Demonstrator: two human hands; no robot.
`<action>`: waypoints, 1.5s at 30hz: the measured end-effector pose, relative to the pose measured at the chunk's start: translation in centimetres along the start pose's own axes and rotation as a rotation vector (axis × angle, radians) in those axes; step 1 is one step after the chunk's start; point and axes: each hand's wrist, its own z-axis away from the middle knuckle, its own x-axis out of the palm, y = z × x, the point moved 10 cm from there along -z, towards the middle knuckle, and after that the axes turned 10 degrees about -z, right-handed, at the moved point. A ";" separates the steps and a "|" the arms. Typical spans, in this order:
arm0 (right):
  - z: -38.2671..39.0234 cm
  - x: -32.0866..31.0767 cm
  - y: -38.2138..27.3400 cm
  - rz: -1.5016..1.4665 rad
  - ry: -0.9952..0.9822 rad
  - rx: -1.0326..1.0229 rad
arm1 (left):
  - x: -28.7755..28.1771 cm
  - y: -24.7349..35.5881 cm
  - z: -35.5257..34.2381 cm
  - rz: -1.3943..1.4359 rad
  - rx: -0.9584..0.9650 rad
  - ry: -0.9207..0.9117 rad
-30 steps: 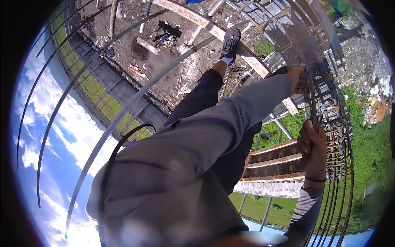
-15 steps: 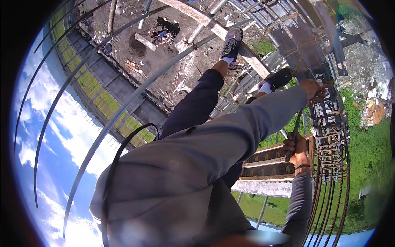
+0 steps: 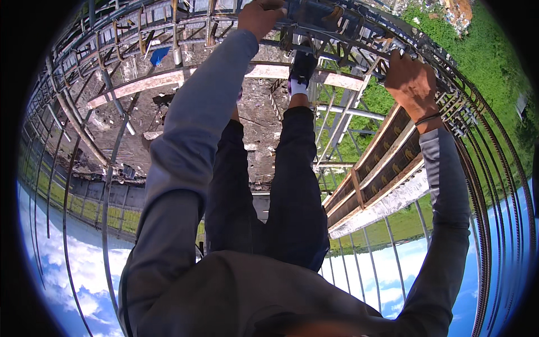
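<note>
My left hand (image 3: 260, 20) reaches to the top of the view, fingers bent at the end of a dark flat piece (image 3: 306, 16) by the steelwork; what lies under its fingers is hidden. My right hand (image 3: 412, 87), back upward and with a dark band at the wrist, is closed over the bars of a rebar cage (image 3: 451, 112). Its fingertips are partly hidden among the stirrups. Long ribbed bars (image 3: 477, 185) run from this cage down the right side. No tool shows in my right hand.
My shoe (image 3: 304, 67) is by a narrow pale plank (image 3: 275, 71) high above rubble-strewn ground. Upright poles and bars (image 3: 106, 208) stand at left. A long wooden formwork beam (image 3: 387, 160) slopes beside my right arm. Green grass (image 3: 497, 62) lies far below.
My body and view have turned, so my legs now hang centrally. My left hand has left its earlier spot on the cage; my right hand, earlier around a dark curved thing, is on the cage.
</note>
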 end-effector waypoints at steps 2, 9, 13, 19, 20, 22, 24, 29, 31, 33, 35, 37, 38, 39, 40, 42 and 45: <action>1.5 2.1 -0.4 -0.203 -0.117 0.099 | 2.2 -1.2 -0.1 -0.104 -0.048 -0.146; 4.1 13.7 -5.6 -1.015 -0.379 0.227 | 5.6 -0.8 0.0 -0.524 0.077 -0.283; 4.6 18.3 -5.6 -1.174 -0.555 0.288 | 4.9 0.7 0.6 -0.602 -0.008 -0.314; 2.2 7.3 -3.4 -0.533 -0.126 -0.164 | 3.5 3.6 1.5 -0.574 -0.239 -0.441; 1.6 6.9 -2.3 -0.628 -0.230 -0.104 | 3.4 3.8 1.6 -0.538 -0.291 -0.465; 1.0 6.2 -1.7 -0.566 -0.349 -0.067 | 2.7 5.1 1.6 -0.561 -0.233 -0.376; 0.7 4.8 -3.3 -0.286 -0.310 -0.242 | 2.7 5.6 2.2 -0.563 -0.189 -0.322; 3.0 5.7 -5.3 -0.381 -0.328 -0.089 | 2.1 6.9 3.5 -0.731 0.027 -0.002; 5.2 5.8 -6.6 -0.639 -0.283 -0.047 | 2.4 6.3 3.5 -0.629 0.024 -0.022; 8.0 8.5 -8.0 -0.810 -0.416 0.098 | 2.4 5.1 3.9 -0.472 -0.019 -0.087; 10.5 10.3 -10.6 -0.988 -0.469 0.138 | -0.6 4.1 6.6 -0.137 -0.016 0.180; 12.9 13.4 -13.3 -0.965 -0.613 0.225 | -1.8 -0.1 11.3 0.386 -0.135 0.236; 13.7 14.5 -14.6 -0.994 -0.613 0.298 | -1.3 -4.5 13.9 0.560 -0.406 0.165; 14.6 16.0 -16.0 -1.010 -0.657 0.388 | -0.9 -8.0 16.6 0.763 -0.581 0.129; 15.1 16.6 -17.1 -1.076 -0.630 0.453 | -0.4 -11.0 18.5 0.732 -0.699 0.144; 16.0 17.9 -19.1 -1.149 -0.599 0.570 | 0.5 -17.0 21.1 0.674 -0.937 0.179; 15.9 18.7 -21.2 -1.209 -0.523 0.636 | 3.4 -21.6 18.8 0.741 -0.980 0.132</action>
